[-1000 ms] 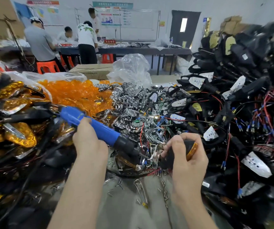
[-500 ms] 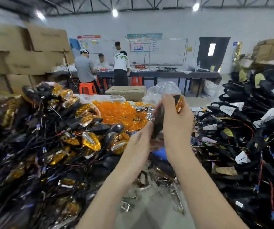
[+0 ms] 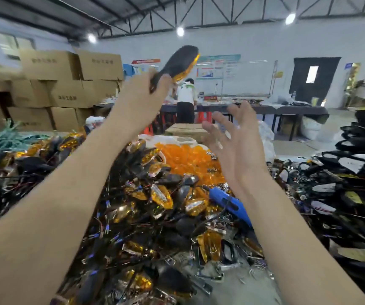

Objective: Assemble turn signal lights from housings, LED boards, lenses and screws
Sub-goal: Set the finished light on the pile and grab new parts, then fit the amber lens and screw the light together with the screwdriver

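Head view: I am looking over my two raised forearms at heaped parts.
Upper left: cardboard boxes (image 3: 67,84) stacked, well apart from the work.
Left hand (image 3: 144,100): clenched round the narrow end of the turn signal light (image 3: 182,60), held high at upper centre of the frame.
Light's axis: it runs up and to the right from my fist, wide end topmost, amber lens along its right edge.
Finished pile (image 3: 155,194): lamps with amber lenses and wires, filling lower centre, below the grip.
Deciding relation: the light sits above the fist and the pile lies straight down from it. I judge the left hand alone can lower or drop it there, and it is the nearer hand.
Loose lenses (image 3: 188,157): orange heap at centre, behind the pile.
Right hand (image 3: 238,146): fingers spread, grasping nothing, right of centre and lower than the left.
Blue screwdriver (image 3: 225,200): lying on the parts, just below my right wrist.
Right edge: black housings (image 3: 342,188) in a heap with wires.
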A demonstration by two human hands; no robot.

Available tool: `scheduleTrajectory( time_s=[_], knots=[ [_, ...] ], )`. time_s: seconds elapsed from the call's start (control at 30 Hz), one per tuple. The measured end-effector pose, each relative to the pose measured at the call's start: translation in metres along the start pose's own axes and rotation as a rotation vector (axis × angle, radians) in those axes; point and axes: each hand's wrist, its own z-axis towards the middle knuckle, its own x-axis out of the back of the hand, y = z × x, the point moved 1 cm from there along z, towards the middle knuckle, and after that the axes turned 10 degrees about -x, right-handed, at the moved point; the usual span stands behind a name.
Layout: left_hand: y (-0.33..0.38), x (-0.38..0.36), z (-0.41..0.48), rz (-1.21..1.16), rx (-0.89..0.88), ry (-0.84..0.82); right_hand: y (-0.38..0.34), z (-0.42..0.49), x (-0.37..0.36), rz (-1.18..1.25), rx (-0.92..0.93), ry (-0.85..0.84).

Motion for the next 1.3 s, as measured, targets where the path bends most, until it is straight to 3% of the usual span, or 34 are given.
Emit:
scheduleTrajectory(
  time_s=[0.1,0.2,0.27,0.53,0.77,0.93,1.07,1.2,1.3],
  knots=[
    [-0.058,-0.007,0.0,0.287,0.096,-0.205,0.01,0.003,0.012,-0.01,-0.007,0.024],
    [-0.104,-0.028,-0.041,0.47,0.39,-0.537,0.015,0.006,0.033,-0.063,-0.011,0.088],
    [-0.111,-0.045,-0.073,0.49,0.536,-0.64,0.017,0.007,0.054,-0.122,-0.042,0.162],
    [-0.027,-0.123,-0.117,0.355,0.324,-0.466,0.027,-0.014,0.172,-0.475,-0.092,0.472],
    [0.063,-0.212,-0.127,0.021,0.094,-0.622,-0.009,-0.029,0.243,-0.846,0.114,0.638],
    [0.113,-0.266,-0.134,-0.017,-0.021,-0.782,-0.029,-0.023,0.282,-1.448,0.073,0.634],
    [0.136,-0.303,-0.131,-0.156,0.043,-0.845,-0.031,-0.019,0.306,-1.994,-0.2,0.626],
    [0.15,-0.34,-0.127,-0.389,0.222,-0.864,-0.032,-0.011,0.322,-2.103,-0.223,0.648],
    [0.156,-0.36,-0.123,-0.419,0.361,-0.837,-0.036,-0.007,0.329,-2.144,-0.223,0.652]
  ],
)
